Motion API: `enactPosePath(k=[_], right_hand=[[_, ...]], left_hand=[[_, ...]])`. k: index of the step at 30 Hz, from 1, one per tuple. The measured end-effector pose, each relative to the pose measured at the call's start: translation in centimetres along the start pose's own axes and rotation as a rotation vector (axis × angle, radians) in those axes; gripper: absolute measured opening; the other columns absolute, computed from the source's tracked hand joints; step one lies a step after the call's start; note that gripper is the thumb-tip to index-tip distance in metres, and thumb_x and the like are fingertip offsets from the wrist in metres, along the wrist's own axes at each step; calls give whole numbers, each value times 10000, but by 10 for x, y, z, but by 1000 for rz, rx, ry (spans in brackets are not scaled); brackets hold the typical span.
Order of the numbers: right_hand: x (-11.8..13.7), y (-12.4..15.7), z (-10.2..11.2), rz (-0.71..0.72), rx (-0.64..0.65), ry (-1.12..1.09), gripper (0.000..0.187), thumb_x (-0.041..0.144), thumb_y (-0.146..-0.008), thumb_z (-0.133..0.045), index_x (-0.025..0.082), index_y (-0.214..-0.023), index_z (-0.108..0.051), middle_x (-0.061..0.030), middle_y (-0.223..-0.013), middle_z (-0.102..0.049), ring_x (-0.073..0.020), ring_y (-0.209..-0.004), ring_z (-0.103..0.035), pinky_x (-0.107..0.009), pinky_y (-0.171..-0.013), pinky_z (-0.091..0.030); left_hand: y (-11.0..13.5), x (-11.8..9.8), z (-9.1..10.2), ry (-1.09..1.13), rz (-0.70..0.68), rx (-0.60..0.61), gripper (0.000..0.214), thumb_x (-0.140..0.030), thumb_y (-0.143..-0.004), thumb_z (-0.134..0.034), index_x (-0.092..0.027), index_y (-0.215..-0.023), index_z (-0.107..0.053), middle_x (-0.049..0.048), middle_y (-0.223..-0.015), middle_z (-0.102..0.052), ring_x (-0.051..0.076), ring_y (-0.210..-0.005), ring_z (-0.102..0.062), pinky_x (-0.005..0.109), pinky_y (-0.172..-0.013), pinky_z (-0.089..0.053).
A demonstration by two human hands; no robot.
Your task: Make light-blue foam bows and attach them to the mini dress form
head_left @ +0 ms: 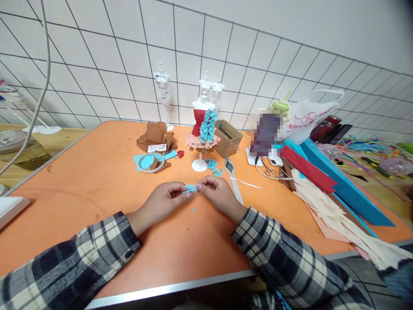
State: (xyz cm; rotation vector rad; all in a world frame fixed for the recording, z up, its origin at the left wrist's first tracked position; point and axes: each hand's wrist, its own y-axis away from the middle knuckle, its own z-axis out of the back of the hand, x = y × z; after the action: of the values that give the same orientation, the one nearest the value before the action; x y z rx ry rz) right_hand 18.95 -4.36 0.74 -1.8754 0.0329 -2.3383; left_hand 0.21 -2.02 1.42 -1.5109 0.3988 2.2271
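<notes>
A small piece of blue crepe paper (190, 188) is pinched between my two hands, just above the orange table. My left hand (164, 199) grips its left end between thumb and fingers. At its right end, my right hand (221, 193) closes thumb and forefinger on it. Straight ahead stands a miniature dress form (200, 103) on a white round base, wearing a red bodice, a pink ruffled skirt and a column of blue ruffles (208, 125). Loose blue ruffle pieces (213, 164) lie beside its base.
To the left are a tape roll (141, 164), brown crepe paper (154, 137) and a small white box (156, 148). A cardboard box (228, 140), tweezers (235, 183), scissors (270, 170) and crepe paper strips (322, 198) lie to the right. White dress forms (163, 88) stand behind.
</notes>
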Motion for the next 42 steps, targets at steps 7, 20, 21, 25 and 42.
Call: enactPosePath(k=[7,20,21,25,42], right_hand=[[3,3,-1,61,8,115,169,338,-797,-624,183,-846,-670,-20,-823,-650,-129,-738,-560,-248,-675,-436],[1,3,-4,-15,73,54,205,366,-786,-607,165,-788,-645,5,-721,-600,-112,-654,-506,-238,-621,-402],[1,4,-4,-22,88,74,204,368,-777,-622,169,-801,-652,6,-717,-603,-111,-646,-503,-235,-610,-399],[-1,3,-6,-48,45,54,175,347,-756,-643,173,-771,-631,20,-672,-577,-103,-611,-486,-230,-586,-393],[-2,2,-8,-28,55,-67,147,310,-726,-674,185,-763,-607,22,-727,-606,-105,-651,-526,-241,-627,-421]], left_hand=[[1,5,1,-81,-34,82,277,-435,-779,-627,-164,-779,-688,22,-763,-694,180,-729,-612,258,-682,-481],[2,6,3,-249,-111,123,258,-390,-832,-554,-158,-808,-666,15,-764,-670,166,-729,-592,245,-680,-461],[2,6,3,-251,-111,128,264,-393,-836,-549,-158,-810,-667,16,-762,-669,166,-725,-591,245,-675,-460],[2,5,2,-211,-108,108,263,-404,-820,-572,-160,-812,-669,22,-780,-677,178,-754,-595,257,-702,-463],[1,12,1,-205,-100,100,307,-430,-840,-559,-159,-813,-701,26,-780,-687,172,-737,-603,249,-682,-475]])
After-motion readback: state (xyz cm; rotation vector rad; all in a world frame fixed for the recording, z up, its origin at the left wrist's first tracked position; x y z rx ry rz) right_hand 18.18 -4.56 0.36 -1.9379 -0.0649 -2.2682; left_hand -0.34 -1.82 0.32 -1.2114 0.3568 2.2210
